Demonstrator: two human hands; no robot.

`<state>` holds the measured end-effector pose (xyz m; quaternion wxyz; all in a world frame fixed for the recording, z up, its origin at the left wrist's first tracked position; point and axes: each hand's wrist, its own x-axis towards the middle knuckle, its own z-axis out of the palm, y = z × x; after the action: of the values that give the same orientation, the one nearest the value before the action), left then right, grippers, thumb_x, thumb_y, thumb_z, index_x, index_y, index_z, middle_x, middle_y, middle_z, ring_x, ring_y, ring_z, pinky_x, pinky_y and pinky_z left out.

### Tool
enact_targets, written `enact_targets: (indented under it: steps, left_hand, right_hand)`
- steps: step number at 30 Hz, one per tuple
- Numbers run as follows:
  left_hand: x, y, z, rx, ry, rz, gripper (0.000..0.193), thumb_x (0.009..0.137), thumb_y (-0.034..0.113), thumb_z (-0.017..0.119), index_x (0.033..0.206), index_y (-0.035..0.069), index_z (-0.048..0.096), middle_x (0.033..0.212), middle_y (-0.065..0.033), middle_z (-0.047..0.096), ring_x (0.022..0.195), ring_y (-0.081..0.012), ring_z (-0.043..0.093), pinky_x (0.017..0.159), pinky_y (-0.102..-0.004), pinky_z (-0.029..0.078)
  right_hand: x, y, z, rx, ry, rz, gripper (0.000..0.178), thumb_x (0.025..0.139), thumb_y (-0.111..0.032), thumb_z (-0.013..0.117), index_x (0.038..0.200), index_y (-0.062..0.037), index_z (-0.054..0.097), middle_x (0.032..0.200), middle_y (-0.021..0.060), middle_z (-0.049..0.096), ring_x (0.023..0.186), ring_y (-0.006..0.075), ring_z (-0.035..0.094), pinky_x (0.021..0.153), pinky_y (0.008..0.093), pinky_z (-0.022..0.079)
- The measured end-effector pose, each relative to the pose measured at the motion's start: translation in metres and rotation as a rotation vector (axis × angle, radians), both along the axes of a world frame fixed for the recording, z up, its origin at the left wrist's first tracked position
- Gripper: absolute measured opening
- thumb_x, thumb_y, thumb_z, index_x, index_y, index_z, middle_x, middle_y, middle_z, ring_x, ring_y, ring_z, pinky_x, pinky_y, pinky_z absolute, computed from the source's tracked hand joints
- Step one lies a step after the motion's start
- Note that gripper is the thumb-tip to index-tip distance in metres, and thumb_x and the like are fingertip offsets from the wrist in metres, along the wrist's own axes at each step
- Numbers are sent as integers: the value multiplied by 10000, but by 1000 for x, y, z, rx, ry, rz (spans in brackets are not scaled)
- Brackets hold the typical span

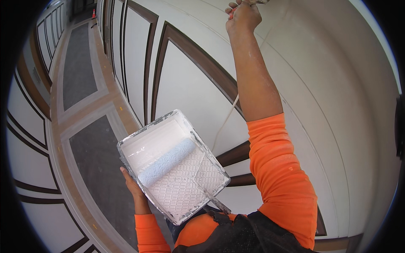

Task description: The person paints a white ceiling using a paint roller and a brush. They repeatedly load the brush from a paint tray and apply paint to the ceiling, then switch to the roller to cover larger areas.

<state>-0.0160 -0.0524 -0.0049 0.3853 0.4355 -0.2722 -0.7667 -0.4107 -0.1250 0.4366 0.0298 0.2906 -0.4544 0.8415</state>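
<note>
Here, left fingers [125, 174] grip a paint tray [177, 198] holding a roller [166, 162]; right fingers [232, 5] clasp a tool [258, 1]

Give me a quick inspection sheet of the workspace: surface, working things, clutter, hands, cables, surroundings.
Surface: pale wall with dark trim.
Working things: tray tilted in view, white paint in its well; roller lying inside, its handle over the lower rim.
Clutter: orange cone, far down the corridor.
Hands: left hand at the tray's left edge, grip partly hidden; right hand raised, closed on a tool mostly cut off by the picture's top edge.
Cables: thin white cord by the wall, passing behind the right forearm; ends unclear.
Surroundings: corridor, grey floor with tan borders.
</note>
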Motion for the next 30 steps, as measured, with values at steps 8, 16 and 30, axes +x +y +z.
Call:
enact_targets:
  steps: [8, 16, 30]
  left_hand:
    - [1, -1, -3, 35, -7, 12, 837, 1015, 646, 352, 1453, -63, 428, 1457, -174, 495, 1285, -291, 513, 1089, -339, 379]
    - [1, -1, 2, -25, -56, -31, 838, 1016, 652, 332, 1440, -61, 453, 1427, -170, 529, 1265, -287, 534, 1076, -334, 392]
    - [-9, 1, -1, -6, 26, 70, 860, 1017, 658, 313, 1350, -102, 537, 1319, -196, 610, 1182, -273, 601, 1022, -331, 444]
  right_hand:
    - [12, 3, 21, 5, -54, -2, 395, 1052, -304, 532, 1183, 67, 566, 890, 94, 577, 645, 128, 537, 516, 250, 436]
    - [35, -1, 9, 31, 155, 14, 317, 1052, -229, 523, 1207, 44, 571, 879, 93, 591, 645, 116, 544, 522, 254, 455]
    - [95, 136, -126, 736, 1020, 79, 240, 992, -178, 626, 1148, -5, 681, 768, 53, 632, 634, 131, 560, 565, 295, 483]
